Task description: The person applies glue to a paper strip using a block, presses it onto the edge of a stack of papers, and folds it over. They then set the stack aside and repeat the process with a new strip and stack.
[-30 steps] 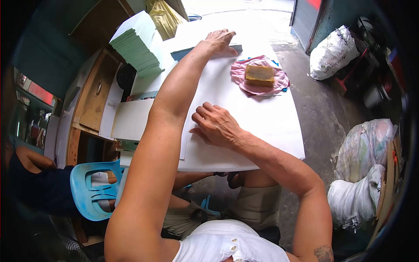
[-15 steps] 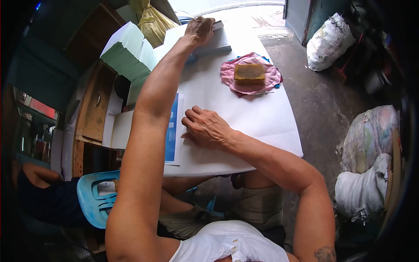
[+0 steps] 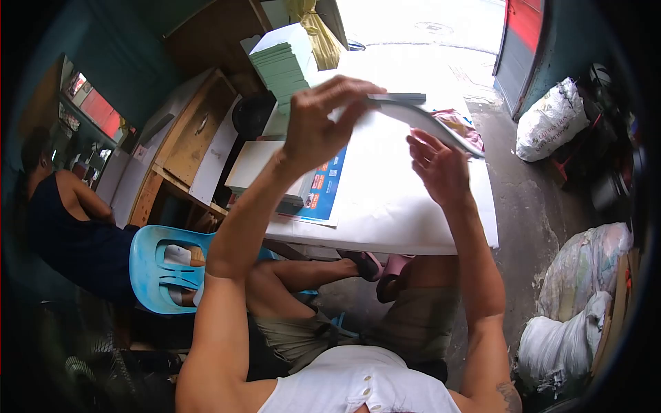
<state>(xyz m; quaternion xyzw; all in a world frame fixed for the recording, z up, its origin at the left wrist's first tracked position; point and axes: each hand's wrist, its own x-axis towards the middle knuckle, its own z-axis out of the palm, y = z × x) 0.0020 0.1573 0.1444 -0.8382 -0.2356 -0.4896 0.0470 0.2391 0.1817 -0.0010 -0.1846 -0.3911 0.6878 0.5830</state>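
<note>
My left hand is raised over the table, its fingers closed on the left end of a thin sheaf of paper. The sheaf bows in an arc down to the right. Just below it is my right hand, fingers apart and fingertips close to the sheaf's lower side. Behind the sheaf, the dark edge of a paper stack shows on the table. The pink cloth is partly covered by the sheaf. A blue printed sheet lies on the white tabletop below my left hand.
A tall stack of greenish paper stands at the back left, with a lower pale stack nearer. A wooden cabinet and a blue plastic chair are to the left, beside another person. Sacks line the right.
My left hand has come back from the table's far end, lifting the sheaf. My right hand has risen off the table to below the sheaf. The view has shifted.
</note>
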